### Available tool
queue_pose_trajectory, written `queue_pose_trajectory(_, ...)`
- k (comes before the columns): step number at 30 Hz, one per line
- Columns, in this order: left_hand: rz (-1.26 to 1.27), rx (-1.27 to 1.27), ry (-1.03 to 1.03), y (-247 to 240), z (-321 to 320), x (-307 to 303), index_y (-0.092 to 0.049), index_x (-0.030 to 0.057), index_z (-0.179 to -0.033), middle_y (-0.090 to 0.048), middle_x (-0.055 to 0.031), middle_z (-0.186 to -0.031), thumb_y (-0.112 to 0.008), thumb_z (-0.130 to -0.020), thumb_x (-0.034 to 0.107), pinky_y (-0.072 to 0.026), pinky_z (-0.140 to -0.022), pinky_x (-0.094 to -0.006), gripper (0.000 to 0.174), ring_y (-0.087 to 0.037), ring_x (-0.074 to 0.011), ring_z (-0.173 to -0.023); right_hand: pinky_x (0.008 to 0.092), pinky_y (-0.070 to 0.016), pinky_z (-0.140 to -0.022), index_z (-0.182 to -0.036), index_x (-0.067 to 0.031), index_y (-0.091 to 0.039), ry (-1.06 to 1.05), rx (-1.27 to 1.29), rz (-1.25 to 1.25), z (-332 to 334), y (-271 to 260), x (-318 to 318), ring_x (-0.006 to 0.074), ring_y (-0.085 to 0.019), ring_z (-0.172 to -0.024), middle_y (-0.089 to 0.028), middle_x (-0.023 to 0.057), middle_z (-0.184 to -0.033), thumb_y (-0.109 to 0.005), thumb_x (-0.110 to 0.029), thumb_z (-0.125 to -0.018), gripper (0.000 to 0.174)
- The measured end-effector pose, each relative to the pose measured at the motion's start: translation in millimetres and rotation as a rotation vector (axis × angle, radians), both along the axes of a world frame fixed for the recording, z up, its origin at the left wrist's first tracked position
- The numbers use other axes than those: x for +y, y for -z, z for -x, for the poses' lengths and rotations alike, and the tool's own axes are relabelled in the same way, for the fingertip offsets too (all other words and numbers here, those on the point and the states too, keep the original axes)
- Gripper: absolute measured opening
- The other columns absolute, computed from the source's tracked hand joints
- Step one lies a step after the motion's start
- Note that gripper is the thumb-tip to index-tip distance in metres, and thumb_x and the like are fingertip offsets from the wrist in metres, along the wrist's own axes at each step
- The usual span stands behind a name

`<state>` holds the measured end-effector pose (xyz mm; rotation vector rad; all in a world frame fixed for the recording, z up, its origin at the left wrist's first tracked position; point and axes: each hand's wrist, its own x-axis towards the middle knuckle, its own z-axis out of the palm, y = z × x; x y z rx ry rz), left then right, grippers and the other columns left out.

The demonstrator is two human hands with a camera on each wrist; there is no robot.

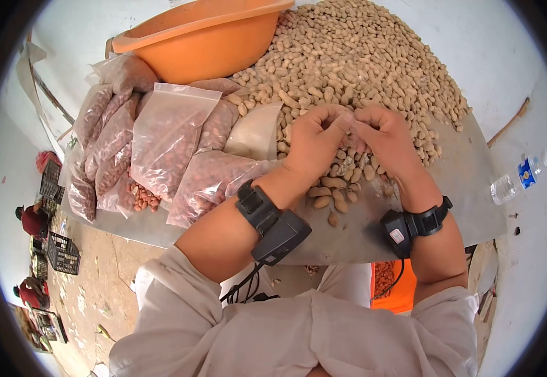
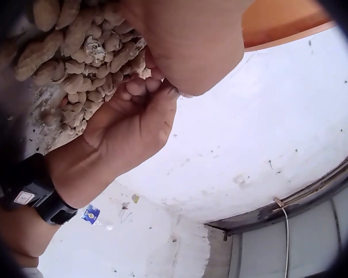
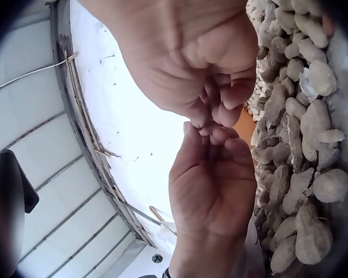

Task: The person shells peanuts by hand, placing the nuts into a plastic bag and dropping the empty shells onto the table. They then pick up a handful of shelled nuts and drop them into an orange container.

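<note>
Over the near edge of a heap of unshelled peanuts (image 1: 361, 50), my left hand (image 1: 316, 135) and right hand (image 1: 388, 135) meet at thumbs and fingertips. Both have curled fingers pinching at one small spot, and the fingers hide most of what is there. In the left wrist view, a bit of pale peanut shell (image 2: 145, 73) shows beside the fingertips. The right wrist view shows the left hand (image 3: 211, 182) below and the right hand (image 3: 185, 58) above, thumb tips together. Loose peanuts (image 1: 336, 188) lie on the metal table under the wrists.
Zip bags of red shelled peanuts (image 1: 166, 141) crowd the table's left, with some loose kernels (image 1: 144, 198) beside them. Behind stands an orange basin (image 1: 210, 47). A water bottle (image 1: 518, 179) is at the right. An orange container (image 1: 393, 289) holding reddish pieces sits below the table edge.
</note>
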<state>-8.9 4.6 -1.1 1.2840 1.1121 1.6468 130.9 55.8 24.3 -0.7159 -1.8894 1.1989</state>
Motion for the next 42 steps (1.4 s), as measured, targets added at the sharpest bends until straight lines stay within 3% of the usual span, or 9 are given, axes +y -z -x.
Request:
queue_pose_trajectory(14,0.015,-0.226,0.027,2,-2,2,-0.059,-0.0007,-0.082,-0.056,-0.0004,-0.067,-0.058,-0.086,0.01,-0.0419,-0.052,-0.0194,0.012,-0.051,-0.0058,-0.058,0.0205,-0.0406,-0.045,-0.078,0.0032,-0.061,0.019,0.082,0.045,4,13,2,0.006,-0.05,-0.051,-0.057,0.0025,-0.064,-0.059,-0.007,-0.08,0.01)
queue_pose_trajectory(19,0.03,-0.113,-0.016,5,-1,3,-0.059,0.0029,-0.083,-0.055,-0.0006,-0.066,-0.058,-0.087,0.016,-0.0394,-0.051,-0.0193,0.014,-0.048,-0.0061,-0.057,0.0208,-0.0394,-0.045,-0.078,0.003,-0.061,0.038,0.07,0.029,3,16,0,0.006,-0.05,-0.051,-0.056,0.0022,-0.062,-0.06,-0.009,-0.081,0.012)
queue_pose_trajectory(26,0.012,-0.288,0.013,6,-9,5,-0.059,0.0027,-0.084,-0.058,-0.0021,-0.07,-0.057,-0.088,0.017,-0.0402,-0.054,-0.0194,0.014,-0.049,-0.0077,-0.059,0.0214,-0.0336,-0.041,-0.076,0.0009,-0.061,0.025,0.359,0.353,9,15,-7,0.0075,-0.044,-0.045,-0.053,0.0015,-0.058,-0.06,-0.013,-0.083,0.015)
queue_pose_trajectory(32,0.003,-0.486,0.132,8,-9,8,-0.06,0.0003,-0.097,-0.061,-0.0037,-0.083,-0.053,-0.09,0.013,-0.0456,-0.063,-0.0215,0.016,-0.052,-0.0088,-0.067,0.0193,-0.0338,-0.045,-0.076,-0.0025,-0.06,0.011,0.523,0.537,13,20,0,0.0077,-0.046,-0.049,-0.054,0.001,-0.061,-0.058,-0.017,-0.085,0.017)
queue_pose_trajectory(38,0.104,-0.724,0.231,11,-4,12,-0.057,-0.0014,-0.102,-0.059,-0.0032,-0.081,-0.048,-0.092,0.01,-0.0473,-0.061,-0.0212,0.018,-0.053,-0.0088,-0.066,0.0202,-0.0406,-0.052,-0.087,0.0011,-0.062,0.044,0.358,0.277,14,18,-2,0.0063,-0.05,-0.057,-0.056,0.0015,-0.065,-0.059,-0.017,-0.085,0.019)
queue_pose_trajectory(42,0.225,-0.914,0.205,9,-2,11,-0.056,-0.0004,-0.091,-0.056,-0.0036,-0.077,-0.046,-0.091,0.011,-0.0481,-0.061,-0.0234,0.015,-0.053,-0.0113,-0.066,0.024,-0.0448,-0.059,-0.091,0.0029,-0.063,0.036,0.227,-0.018,13,19,-3,0.0116,-0.056,-0.064,-0.06,0.006,-0.071,-0.062,-0.012,-0.081,0.018)
